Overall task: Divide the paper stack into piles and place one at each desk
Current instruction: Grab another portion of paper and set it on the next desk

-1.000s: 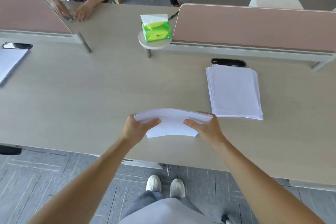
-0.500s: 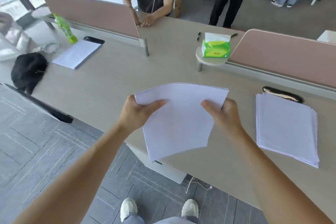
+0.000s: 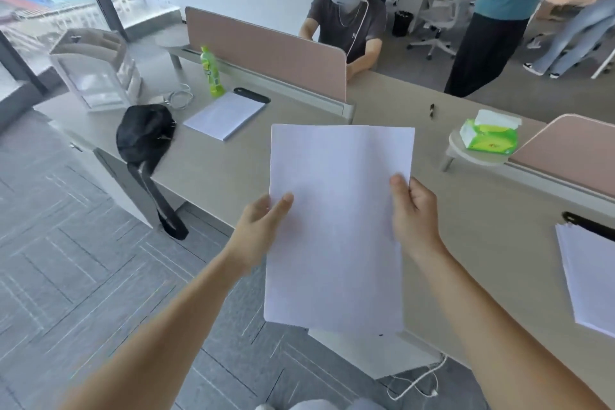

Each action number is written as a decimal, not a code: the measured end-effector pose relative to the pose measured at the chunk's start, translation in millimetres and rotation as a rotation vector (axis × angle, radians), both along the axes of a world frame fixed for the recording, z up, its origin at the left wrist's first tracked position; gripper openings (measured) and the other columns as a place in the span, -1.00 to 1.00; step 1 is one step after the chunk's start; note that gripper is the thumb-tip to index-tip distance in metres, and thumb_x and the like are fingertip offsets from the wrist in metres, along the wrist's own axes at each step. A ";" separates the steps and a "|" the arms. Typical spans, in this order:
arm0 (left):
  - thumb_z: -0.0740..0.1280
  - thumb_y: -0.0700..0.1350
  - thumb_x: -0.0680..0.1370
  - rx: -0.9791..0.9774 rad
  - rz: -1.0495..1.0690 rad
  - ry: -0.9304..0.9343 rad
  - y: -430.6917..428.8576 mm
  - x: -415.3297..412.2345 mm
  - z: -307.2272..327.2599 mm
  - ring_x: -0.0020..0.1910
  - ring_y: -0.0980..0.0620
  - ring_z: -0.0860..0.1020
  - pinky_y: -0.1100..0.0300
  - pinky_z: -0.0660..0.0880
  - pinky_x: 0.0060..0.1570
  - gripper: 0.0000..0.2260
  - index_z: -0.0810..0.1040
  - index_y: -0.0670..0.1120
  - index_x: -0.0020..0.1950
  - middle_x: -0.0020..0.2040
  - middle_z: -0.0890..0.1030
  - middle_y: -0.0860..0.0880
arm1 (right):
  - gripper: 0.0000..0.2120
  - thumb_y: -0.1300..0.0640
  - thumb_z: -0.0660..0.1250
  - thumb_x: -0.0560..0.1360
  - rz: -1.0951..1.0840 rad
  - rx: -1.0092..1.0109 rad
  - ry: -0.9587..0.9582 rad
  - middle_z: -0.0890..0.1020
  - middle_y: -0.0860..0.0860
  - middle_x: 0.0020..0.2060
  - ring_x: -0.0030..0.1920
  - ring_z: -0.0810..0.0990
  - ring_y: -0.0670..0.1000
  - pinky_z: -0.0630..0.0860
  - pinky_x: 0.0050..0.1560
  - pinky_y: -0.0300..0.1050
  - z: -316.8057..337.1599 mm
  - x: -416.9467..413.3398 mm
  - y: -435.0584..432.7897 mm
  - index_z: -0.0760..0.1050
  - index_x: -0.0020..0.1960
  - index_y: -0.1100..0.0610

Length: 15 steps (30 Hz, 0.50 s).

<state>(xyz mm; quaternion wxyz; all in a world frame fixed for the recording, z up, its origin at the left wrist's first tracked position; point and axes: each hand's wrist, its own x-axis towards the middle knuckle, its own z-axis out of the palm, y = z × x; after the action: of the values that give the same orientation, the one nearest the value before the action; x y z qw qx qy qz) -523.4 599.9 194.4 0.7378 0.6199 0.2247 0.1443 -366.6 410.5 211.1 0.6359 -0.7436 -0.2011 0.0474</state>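
I hold a thin pile of white paper (image 3: 337,226) upright in the air over the desk's front edge. My left hand (image 3: 258,226) grips its left edge, thumb on the front. Gripping the right edge is my right hand (image 3: 414,215). A thicker paper stack (image 3: 589,276) lies on the desk (image 3: 216,170) at the far right, cut off by the frame. Another small pile of paper (image 3: 224,115) lies at the left desk place, in front of the pink divider (image 3: 266,50).
A black bag (image 3: 144,131) sits at the desk's left front edge, its strap hanging down. A green bottle (image 3: 211,71), a clear box (image 3: 95,71) and a green tissue box (image 3: 489,135) stand on the desk. A person sits behind the divider; others stand at the back right.
I have turned left and lifted the pile from low over the desk to upright in front of me. The thick stack has slid toward the right edge of view.
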 end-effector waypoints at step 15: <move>0.27 0.00 0.61 0.361 0.282 0.285 112.5 19.8 -43.5 -0.44 0.05 0.32 0.25 0.29 -0.48 -0.64 0.41 -0.30 -0.16 -0.35 0.38 -0.04 | -0.64 0.04 0.19 0.65 0.137 -0.160 0.237 0.28 -0.07 -0.39 -0.38 0.24 -0.05 0.21 -0.34 -0.13 -66.0 4.6 120.2 0.21 -0.26 0.13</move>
<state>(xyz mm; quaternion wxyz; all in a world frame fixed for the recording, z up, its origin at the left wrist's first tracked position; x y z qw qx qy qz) -503.6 712.4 150.9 0.5489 0.7181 0.3812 0.1945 -362.0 530.6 145.2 0.5893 -0.7655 -0.1704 0.1939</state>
